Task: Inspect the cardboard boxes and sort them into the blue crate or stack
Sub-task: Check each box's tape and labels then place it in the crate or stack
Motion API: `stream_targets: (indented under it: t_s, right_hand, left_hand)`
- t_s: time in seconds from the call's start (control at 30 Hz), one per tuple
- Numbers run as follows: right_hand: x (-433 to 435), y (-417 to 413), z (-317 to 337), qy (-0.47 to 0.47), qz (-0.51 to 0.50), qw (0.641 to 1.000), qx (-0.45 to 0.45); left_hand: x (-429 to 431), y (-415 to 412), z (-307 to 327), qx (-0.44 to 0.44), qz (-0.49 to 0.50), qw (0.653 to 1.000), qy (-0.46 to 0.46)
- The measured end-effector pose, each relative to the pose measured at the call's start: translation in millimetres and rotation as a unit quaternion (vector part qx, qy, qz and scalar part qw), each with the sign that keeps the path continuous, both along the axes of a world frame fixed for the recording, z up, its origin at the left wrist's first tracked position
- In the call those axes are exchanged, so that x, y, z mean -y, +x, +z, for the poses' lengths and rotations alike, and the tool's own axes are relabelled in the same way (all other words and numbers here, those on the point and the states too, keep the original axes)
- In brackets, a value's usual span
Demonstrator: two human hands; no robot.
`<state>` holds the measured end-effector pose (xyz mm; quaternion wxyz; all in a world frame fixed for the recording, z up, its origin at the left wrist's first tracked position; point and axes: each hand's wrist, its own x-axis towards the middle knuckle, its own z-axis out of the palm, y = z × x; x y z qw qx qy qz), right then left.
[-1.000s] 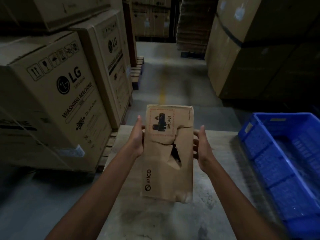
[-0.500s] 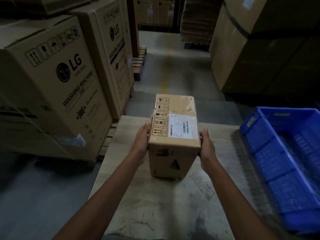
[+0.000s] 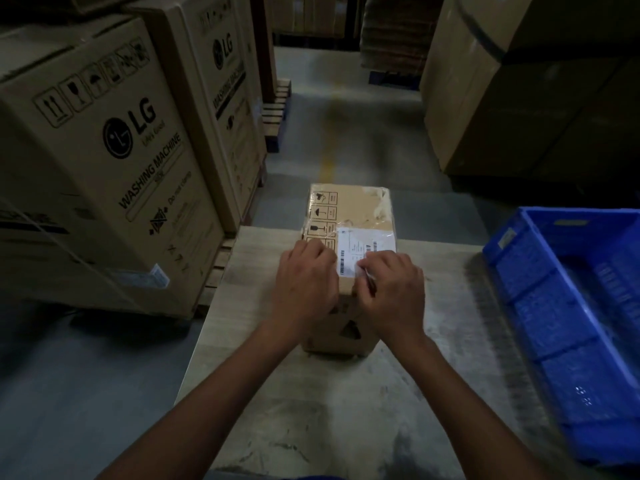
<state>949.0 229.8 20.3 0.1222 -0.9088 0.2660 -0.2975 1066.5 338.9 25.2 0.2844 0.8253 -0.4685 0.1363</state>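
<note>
Fingers (image 3: 320, 252) of both my left hand (image 3: 306, 285) and right hand (image 3: 393, 292) are curled down over the near top edge of the cardboard box (image 3: 349, 220), which sits on the table (image 3: 433, 375), blue crate (image 3: 512, 258) off to its right.

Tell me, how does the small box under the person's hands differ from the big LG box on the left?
The small box stands on the table; the LG box stands on a pallet on the floor. The small box carries a white shipping label; the LG box shows a printed logo and "WASHING MACHINE". The LG box is far larger. Both are brown cardboard with handling symbols.
</note>
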Motion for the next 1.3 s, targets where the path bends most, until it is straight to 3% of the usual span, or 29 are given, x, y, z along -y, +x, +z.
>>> stream_targets:
  t_s: [0.23,0.4,0.6,0.77,0.9,0.97,1.1,1.3]
  right_hand:
    - [17.9,23.5,21.8,0.004,-0.008,0.991,-0.136]
    - [23.5,30.8,29.7,-0.033,-0.005,0.987,-0.159]
    - [45.5,53.0,29.2,-0.005,0.019,0.985,-0.171]
    - [50.1,52.9,19.3,0.001,0.017,0.987,-0.158]
    - [48.9,50.7,15.8,0.057,0.012,0.989,-0.139]
    - [46.9,48.6,19.0,0.059,0.011,0.989,-0.139]
    - [47.8,49.4,28.2,0.015,-0.022,0.986,-0.162]
    - [48.5,65.3,35.6,-0.003,-0.067,0.982,-0.177]
  left_hand:
    - [25.4,23.1,11.1,-0.053,-0.037,0.992,0.109]
    - [32.5,33.1,24.2,-0.013,-0.022,0.993,0.112]
    - [51.3,55.9,22.8,-0.049,-0.045,0.988,0.138]
    - [52.1,56.2,14.4,-0.064,-0.038,0.992,0.101]
    - [43.4,50.6,11.7,-0.115,0.070,0.991,0.009]
    - [35.5,46.3,10.0,-0.180,0.098,0.979,-0.017]
    - [23.4,18.1,6.3,-0.322,0.077,0.943,0.019]
    - [13.0,17.1,2.2,-0.289,0.060,0.955,-0.001]
